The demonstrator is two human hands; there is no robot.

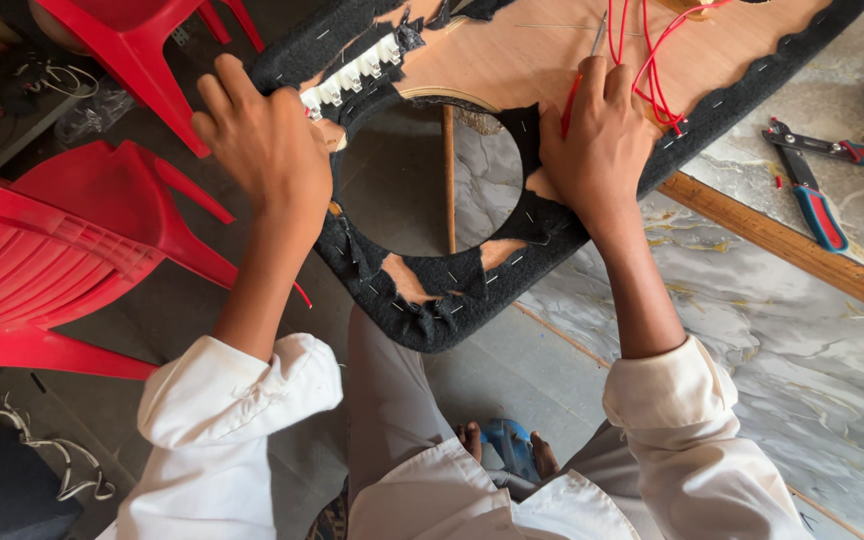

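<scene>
A wooden board point(522, 60) wrapped in black stapled fabric lies in front of me, with a large round hole point(422, 180) cut in it. My left hand point(262, 140) grips the board's left edge beside a white terminal strip point(352, 75). On the right side of the hole, my right hand point(597, 135) presses on the fabric and holds a thin red-handled tool point(582, 75). Red wires point(652, 60) loop over the wood just beyond that hand.
Red-and-blue-handled pliers point(812, 190) lie on the marble-patterned table point(802, 350) at the right. Two red plastic chairs point(52, 240) stand at the left. A wooden strip point(782, 245) runs along the table. My sandalled foot point(507, 450) shows below.
</scene>
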